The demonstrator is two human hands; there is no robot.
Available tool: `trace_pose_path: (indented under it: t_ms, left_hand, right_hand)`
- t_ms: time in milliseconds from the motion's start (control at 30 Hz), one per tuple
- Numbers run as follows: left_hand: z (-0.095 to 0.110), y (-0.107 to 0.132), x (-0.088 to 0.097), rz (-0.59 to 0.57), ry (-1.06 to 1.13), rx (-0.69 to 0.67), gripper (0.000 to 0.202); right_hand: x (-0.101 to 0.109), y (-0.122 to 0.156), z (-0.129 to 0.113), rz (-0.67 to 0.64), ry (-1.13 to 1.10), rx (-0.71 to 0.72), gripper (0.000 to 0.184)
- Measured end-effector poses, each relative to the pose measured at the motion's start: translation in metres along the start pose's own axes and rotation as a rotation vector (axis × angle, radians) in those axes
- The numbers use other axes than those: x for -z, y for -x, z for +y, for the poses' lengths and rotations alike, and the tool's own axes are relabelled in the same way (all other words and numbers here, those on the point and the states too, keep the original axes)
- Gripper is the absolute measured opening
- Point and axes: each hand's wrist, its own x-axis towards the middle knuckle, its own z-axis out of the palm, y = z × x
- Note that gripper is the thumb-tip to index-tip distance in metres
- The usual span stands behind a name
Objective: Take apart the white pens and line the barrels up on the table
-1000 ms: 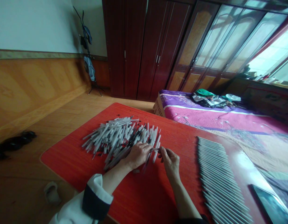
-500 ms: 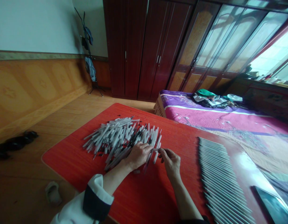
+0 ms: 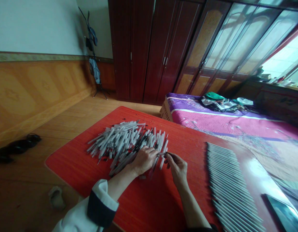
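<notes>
Change: We see almost no shift from a second ago. The left hand point(image 3: 145, 159) and right hand point(image 3: 179, 167) have stayed joined at the near edge of the pile, so we judge the same piece is still being worked and has not been set down.
Table point(image 3: 91, 170): red top with a fine straight grain, glossy where window light falls, and a rounded corner.
Row of pens point(image 3: 226, 183): grey-white, slim straight sticks laid side by side on the right of the table, well apart from the hands.
Pile of pen parts point(image 3: 120, 141): loose, criss-crossed white plastic tubes with black bits among them.
Left grip: curled shut, pinching a white pen barrel point(image 3: 161, 155) just beside the pile.
Right grip: thumb and forefinger pressed on a thin dark rod point(image 3: 170, 154) that meets the barrel's end.
</notes>
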Motion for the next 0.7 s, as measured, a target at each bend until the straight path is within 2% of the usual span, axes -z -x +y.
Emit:
trace_pose_path:
  t_ms: [300, 500, 700]
  left_hand:
    - [0.0003, 0.0016, -0.0005, -0.032, -0.030, -0.019, 0.020]
    - [-0.0026, 0.0021, -0.0027, -0.044, -0.070, -0.060, 0.019]
    - [-0.0038, 0.0039, -0.0029, -0.037, -0.092, -0.049, 0.014]
  right_hand:
    - [-0.0011, -0.0006, 0.0036, 0.002, -0.044, -0.032, 0.034]
    - [-0.0043, -0.0023, 0.0048, 0.049, -0.089, -0.123, 0.035]
    - [0.0023, 0.0017, 0.0081, 0.091, 0.012, -0.158, 0.035]
